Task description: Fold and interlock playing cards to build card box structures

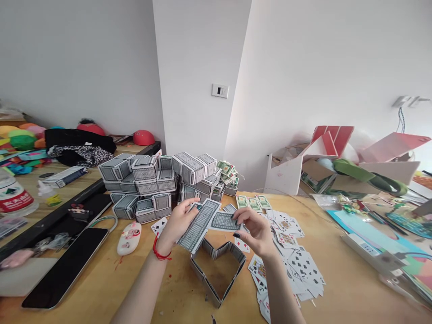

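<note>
My left hand (pixel 178 222) grips a long strip of joined playing cards (pixel 199 225), patterned backs up, held above the wooden table (pixel 337 279). My right hand (pixel 254 229) pinches a single patterned card (pixel 223 221) at the strip's right end. Directly below both hands lies a heart-shaped frame folded from cards (pixel 218 267), open in the middle. A red cord circles my left wrist.
A pile of blocks built from cards (pixel 158 182) stands behind the hands. Loose cards (pixel 297 256) spread at the right. A dark tablet (pixel 64 267) and a small pink mouse (pixel 128 237) lie at the left. Opened cardboard boxes (pixel 324 166) and coloured paper (pixel 378 229) crowd the right.
</note>
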Demonstrator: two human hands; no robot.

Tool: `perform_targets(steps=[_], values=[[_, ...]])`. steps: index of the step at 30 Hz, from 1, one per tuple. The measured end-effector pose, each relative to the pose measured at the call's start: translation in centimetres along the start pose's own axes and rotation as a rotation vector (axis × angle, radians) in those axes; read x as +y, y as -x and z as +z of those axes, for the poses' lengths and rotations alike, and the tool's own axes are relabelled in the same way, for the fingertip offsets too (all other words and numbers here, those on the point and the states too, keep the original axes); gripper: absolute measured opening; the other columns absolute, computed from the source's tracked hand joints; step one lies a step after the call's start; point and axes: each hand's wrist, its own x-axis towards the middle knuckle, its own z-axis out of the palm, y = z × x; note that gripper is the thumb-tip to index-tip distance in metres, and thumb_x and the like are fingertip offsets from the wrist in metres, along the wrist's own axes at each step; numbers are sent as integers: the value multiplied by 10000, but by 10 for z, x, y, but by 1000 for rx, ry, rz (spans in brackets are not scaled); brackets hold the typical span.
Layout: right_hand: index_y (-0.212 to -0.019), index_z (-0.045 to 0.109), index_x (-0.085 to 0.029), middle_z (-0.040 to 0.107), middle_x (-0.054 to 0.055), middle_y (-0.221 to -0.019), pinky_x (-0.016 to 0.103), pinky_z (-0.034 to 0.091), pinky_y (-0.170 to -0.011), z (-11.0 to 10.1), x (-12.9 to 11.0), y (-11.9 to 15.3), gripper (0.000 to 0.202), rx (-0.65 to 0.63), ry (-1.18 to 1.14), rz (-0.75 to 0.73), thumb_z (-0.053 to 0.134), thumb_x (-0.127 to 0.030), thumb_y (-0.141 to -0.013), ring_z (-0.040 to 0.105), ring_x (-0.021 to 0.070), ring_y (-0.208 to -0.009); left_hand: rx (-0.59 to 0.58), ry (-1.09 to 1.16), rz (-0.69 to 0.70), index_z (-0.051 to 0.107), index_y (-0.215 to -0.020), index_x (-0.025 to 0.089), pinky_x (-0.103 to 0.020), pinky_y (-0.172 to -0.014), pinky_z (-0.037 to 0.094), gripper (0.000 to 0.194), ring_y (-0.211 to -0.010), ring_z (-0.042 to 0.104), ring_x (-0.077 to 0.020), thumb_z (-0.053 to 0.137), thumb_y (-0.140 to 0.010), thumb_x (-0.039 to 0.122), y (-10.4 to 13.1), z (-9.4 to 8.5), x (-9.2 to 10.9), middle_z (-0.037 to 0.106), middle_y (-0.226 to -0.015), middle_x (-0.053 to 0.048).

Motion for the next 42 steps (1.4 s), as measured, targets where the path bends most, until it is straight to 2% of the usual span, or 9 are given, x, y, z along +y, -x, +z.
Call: perform_targets(steps=[8,14,18,20,23,25,27,33,42], values=[[-798,586,-207,600,101,-876,358,462,-703,3,3,0,156,12,128,-19,681,-301,-718,549,225,-814,47,-11,24,572,-1105,145,-239,-623,461,391,-763,609,-163,532,-740,279,2,0,5,668,-937,-68],[-902,572,-207,587,108,-944,364,479,-766,14,9,0,178,20,17,20,646,-279,-758,553,228,-902,113,-22,52,563,-1110,146,-267,-668,468,393,-815,609,-178,518,-738,262,0,0,4,658,-995,-80],[-1107,526,-212,513,142,-1186,377,476,-840,23,13,-2,397,42,-94,114,639,-364,-758,494,261,-1097,175,-44,137,547,-1124,156,-320,-809,453,383,-969,591,-211,509,-760,269,-3,1,-3,614,-1127,-109],[-1200,460,-224,459,138,-1267,355,516,-769,26,17,-3,520,107,-175,234,627,-427,-752,515,248,-1069,241,-87,193,530,-1143,164,-350,-901,411,388,-1076,546,-229,508,-770,271,-4,1,-5,574,-1195,-119],[-1049,515,-186,598,102,-1002,278,526,-510,30,26,-3,407,175,-300,484,552,-492,-784,599,163,-713,326,-158,256,470,-1205,180,-380,-971,360,424,-1176,473,-242,491,-797,292,-2,5,-6,498,-1285,-126],[-846,504,-177,603,26,-717,211,436,-366,34,33,-3,338,170,-361,587,518,-512,-798,524,100,-466,329,-174,281,446,-1223,183,-387,-990,342,427,-1201,447,-241,476,-814,301,0,8,-6,474,-1307,-126],[-742,434,-195,537,-39,-546,166,330,-299,38,37,-2,345,174,-361,601,500,-528,-803,422,61,-336,315,-188,298,465,-1195,189,-383,-997,332,387,-1193,450,-235,467,-824,301,2,11,-4,497,-1281,-117],[-728,377,-220,421,-106,-404,144,226,-288,49,27,-5,345,236,-227,554,453,-545,-819,297,40,-270,324,-256,325,486,-1096,198,-368,-953,363,274,-1106,500,-223,432,-836,267,7,19,1,547,-1165,-97],[-712,301,-246,289,-136,-375,156,178,-297,64,24,-5,373,228,-285,604,436,-582,-802,252,52,-270,317,-252,354,449,-1097,200,-343,-915,387,255,-1101,503,-219,417,-849,245,13,36,-1,538,-1151,-100]])
